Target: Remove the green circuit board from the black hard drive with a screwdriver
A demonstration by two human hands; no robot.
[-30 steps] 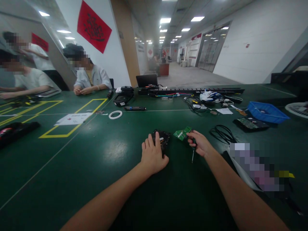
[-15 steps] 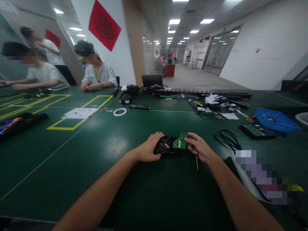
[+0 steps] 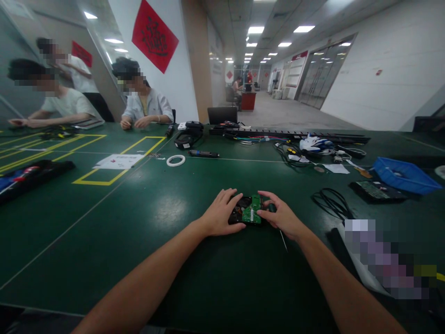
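Note:
A black hard drive (image 3: 235, 215) lies on the green tabletop in front of me. My left hand (image 3: 222, 215) grips its left end, thumb along the near side and fingers over the far side. On the drive's right part sits a green circuit board (image 3: 251, 214) with a small white label. My right hand (image 3: 281, 217) has its thumb and index finger at the board's right edge. Tucked in the same hand is a screwdriver (image 3: 273, 208) with a dark handle, its thin metal shaft slanting down toward the table. The fingers partly hide the drive's right end.
To the right are a coiled black cable (image 3: 332, 204), a blue tray (image 3: 406, 176) and another circuit board (image 3: 373, 190). A white tape ring (image 3: 175, 161) and a black pen-like tool (image 3: 204, 154) lie beyond my hands. Several people sit or stand at the far left.
The circuit board has moved left, from jutting past the drive's right end to lying over it. My right hand has come closer to my left, with the screwdriver still in it.

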